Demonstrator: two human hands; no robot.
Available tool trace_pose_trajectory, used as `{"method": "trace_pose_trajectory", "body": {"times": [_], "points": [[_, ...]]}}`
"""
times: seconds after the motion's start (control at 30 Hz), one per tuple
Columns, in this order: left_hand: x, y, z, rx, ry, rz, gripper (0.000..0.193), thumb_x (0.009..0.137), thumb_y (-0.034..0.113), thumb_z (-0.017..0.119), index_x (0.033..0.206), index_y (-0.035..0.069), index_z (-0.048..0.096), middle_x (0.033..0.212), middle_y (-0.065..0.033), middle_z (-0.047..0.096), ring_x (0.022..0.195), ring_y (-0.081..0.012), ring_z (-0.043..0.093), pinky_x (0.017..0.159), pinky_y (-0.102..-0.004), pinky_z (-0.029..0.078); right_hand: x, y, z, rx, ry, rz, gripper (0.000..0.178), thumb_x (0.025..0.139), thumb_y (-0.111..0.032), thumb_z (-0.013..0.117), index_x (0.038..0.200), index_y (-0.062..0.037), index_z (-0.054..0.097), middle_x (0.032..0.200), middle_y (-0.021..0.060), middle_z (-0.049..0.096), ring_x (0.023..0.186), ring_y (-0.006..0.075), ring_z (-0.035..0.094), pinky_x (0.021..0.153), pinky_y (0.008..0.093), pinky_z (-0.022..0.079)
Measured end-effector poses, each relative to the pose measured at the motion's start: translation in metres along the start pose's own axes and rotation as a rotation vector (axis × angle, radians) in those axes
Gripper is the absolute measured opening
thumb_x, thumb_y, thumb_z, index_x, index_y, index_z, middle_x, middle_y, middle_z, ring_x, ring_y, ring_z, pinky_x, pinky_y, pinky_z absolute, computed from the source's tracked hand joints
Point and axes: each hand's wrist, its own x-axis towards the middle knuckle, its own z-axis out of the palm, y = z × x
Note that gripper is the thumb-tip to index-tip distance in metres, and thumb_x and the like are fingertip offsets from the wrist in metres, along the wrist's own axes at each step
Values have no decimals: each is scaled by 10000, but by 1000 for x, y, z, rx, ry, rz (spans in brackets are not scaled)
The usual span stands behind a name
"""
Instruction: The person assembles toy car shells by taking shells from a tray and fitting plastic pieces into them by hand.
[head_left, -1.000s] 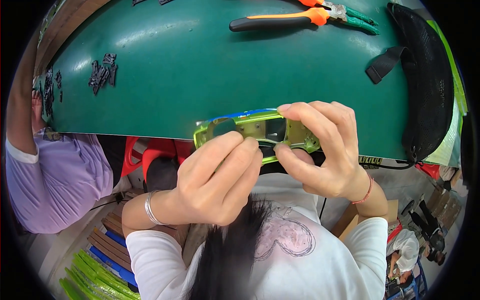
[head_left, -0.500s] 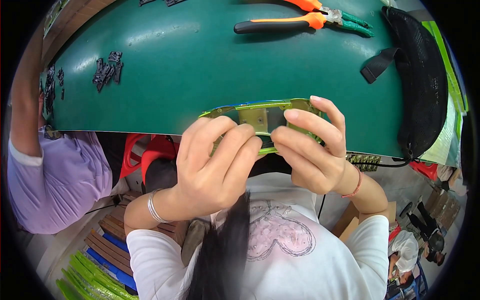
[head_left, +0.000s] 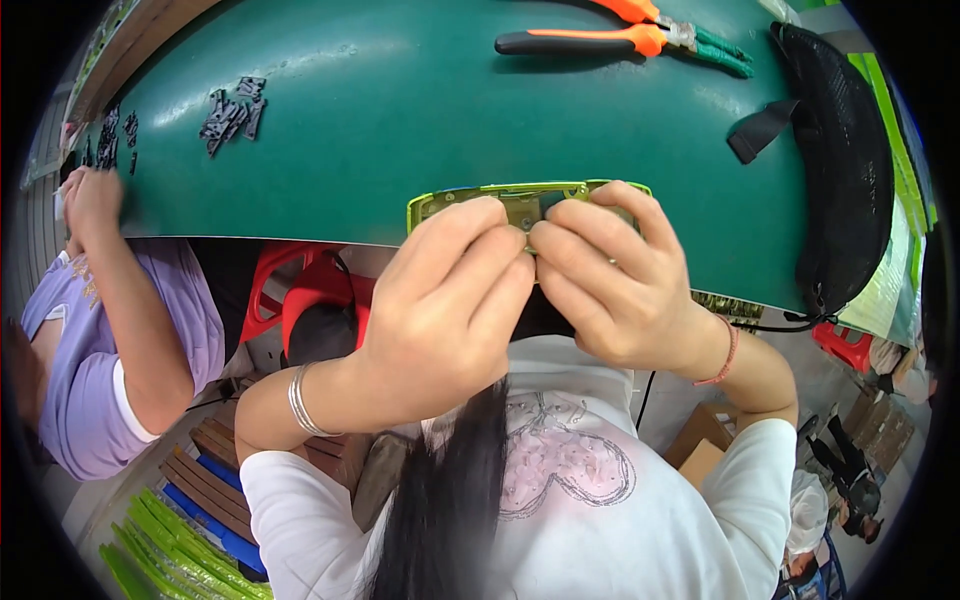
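Just above the table's near edge I hold a lime-green curved plastic frame point(head_left: 520, 205) with both hands. It looks hollow, with a small plate-like part inside, and has a bluish strip along its top edge. My left hand point(head_left: 440, 305) is closed around its left half, fingertips pressed at the middle. My right hand point(head_left: 615, 275) grips the right half, its thumb and fingertips meeting the left ones at the centre. Much of the frame's lower side is hidden behind my fingers, and whether a small part sits between the fingertips I cannot tell.
Orange-and-black pliers point(head_left: 640, 40) with green jaws lie at the far side of the green table point(head_left: 360, 130). Small black parts point(head_left: 235, 115) are piled at left, where a co-worker's hand point(head_left: 95, 205) rests. A black mesh case point(head_left: 840, 170) with a strap lies at right.
The frame has tilted and shows less of its inside. My fingertips have come together at its middle. The co-worker's arm at left has swung, its hand now by the black parts.
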Motion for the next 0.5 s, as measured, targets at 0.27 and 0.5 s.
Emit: {"method": "trace_pose_trajectory", "body": {"times": [0.27, 0.5], "points": [[-6, -3, 4, 28, 62, -6, 275, 650, -18, 721, 917, -79, 694, 970, -166, 684, 937, -327, 696, 744, -408, 595, -1, -4, -6, 5, 3, 81, 194, 702, -134, 696, 850, -9, 685, 1057, 100, 668, 955, 267, 648, 799, 416, 538], [-2, -9, 11, -126, 139, 66, 279, 601, -24, 675, 868, -102, 664, 963, -186, 669, 932, -348, 697, 759, -434, 609, 1, -2, 3, 191, 74, 48, 284, 675, -100, 678, 923, 37, 667, 1036, 125, 678, 880, 283, 652, 747, 420, 532]]}}
